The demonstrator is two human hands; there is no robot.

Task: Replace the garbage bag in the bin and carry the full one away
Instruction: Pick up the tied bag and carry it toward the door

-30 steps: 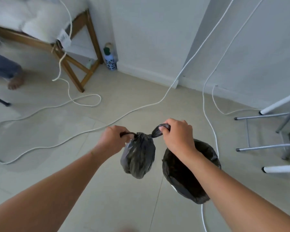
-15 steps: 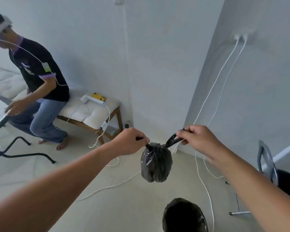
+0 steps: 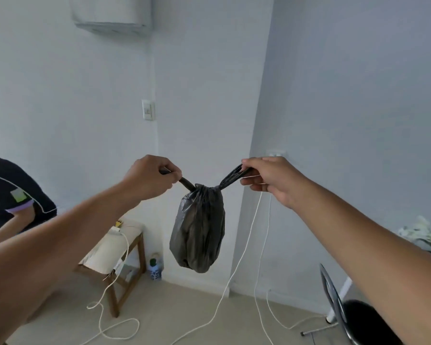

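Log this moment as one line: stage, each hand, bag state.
stage: full bag tied, held up | left hand: grips left tie end | right hand: pinches right tie end | garbage bag: hangs between hands, off floor | bin: not in view

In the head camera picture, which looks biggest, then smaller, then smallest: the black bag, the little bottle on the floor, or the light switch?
1. Black bag, by far the biggest, though it hangs nearest the camera.
2 and 3. Bottle and light switch look about alike, so I won't rank them.

Tied black garbage bag [image 3: 198, 227] hanging midair, left hand [image 3: 151, 179] and right hand [image 3: 271, 181] gripping its twisted ends, white wall behind
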